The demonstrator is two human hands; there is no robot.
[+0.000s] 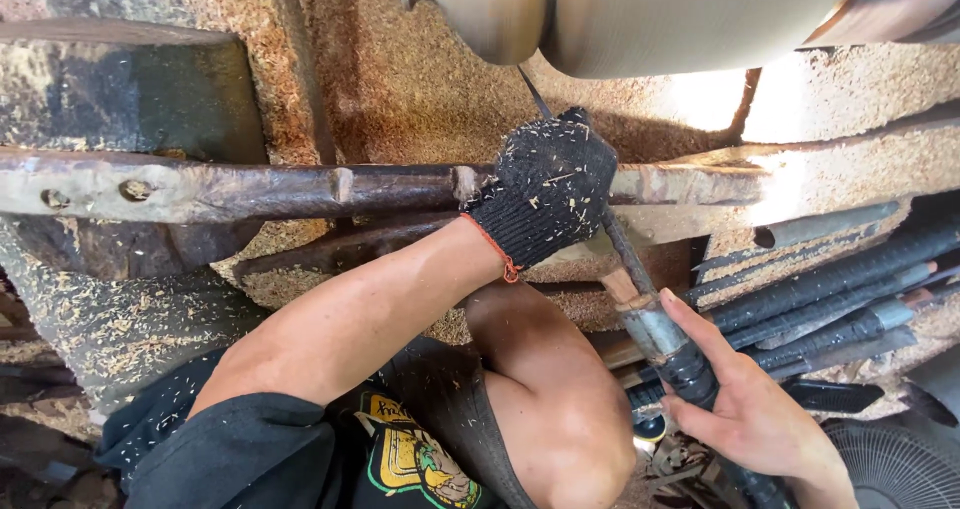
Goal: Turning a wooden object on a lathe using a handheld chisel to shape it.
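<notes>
My left hand (548, 189), in a black knit glove flecked with sawdust, presses the shaft of a long metal turning chisel (628, 261) down on the rusty horizontal tool rest bar (250, 189). The chisel's thin tip reaches up to a pale, smooth round wooden piece (680, 14) at the top of the view. My bare right hand (745, 404) grips the chisel's dark taped handle (690, 369) lower right, near my bent knee.
Several long dark metal tools (840, 289) lie in a row at the right. Sawdust (420, 79) covers the surfaces. A dark heavy block (130, 89) stands at upper left. A fan grille (895, 464) shows at lower right.
</notes>
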